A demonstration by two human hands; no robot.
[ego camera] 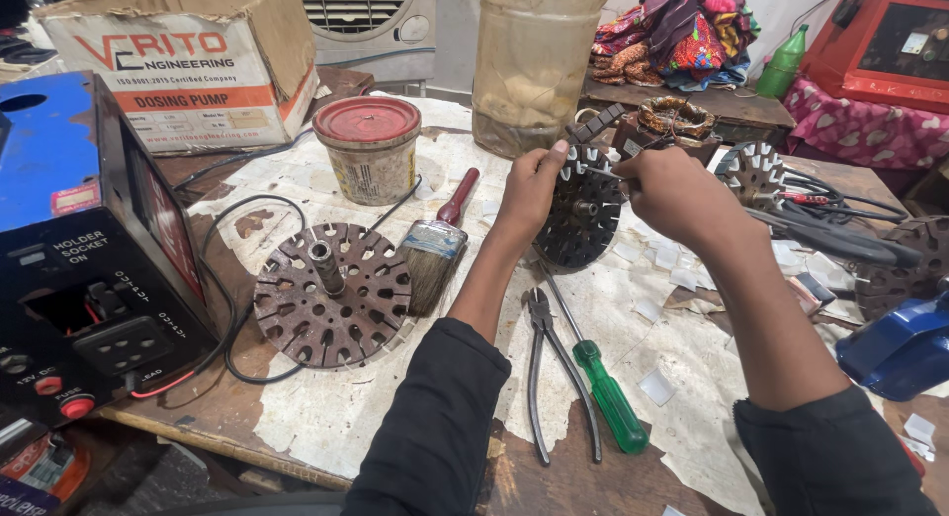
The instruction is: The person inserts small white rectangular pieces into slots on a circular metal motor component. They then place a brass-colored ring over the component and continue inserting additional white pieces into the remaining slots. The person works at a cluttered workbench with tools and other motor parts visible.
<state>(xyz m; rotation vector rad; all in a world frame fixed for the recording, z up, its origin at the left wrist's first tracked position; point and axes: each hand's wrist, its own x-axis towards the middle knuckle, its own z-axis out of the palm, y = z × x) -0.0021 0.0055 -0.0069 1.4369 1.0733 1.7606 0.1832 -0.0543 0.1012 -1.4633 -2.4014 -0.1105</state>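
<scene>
The left hand (pixel 529 185) is gripping the upper left rim of a dark round slotted metal stator core (pixel 581 212), fingers curled shut around its edge, holding it tilted upright above the paper-covered wooden table (pixel 336 417) near the middle. The right hand (pixel 677 195) is closing on the core's upper right rim, fingers pinched there; whether anything small sits between them is hidden. Black pliers (pixel 542 368) and a green-handled screwdriver (pixel 605 392) are lying just nearer. A rusty round stator disc (pixel 331 294) and a red-handled paintbrush (pixel 435 244) are resting to the left.
</scene>
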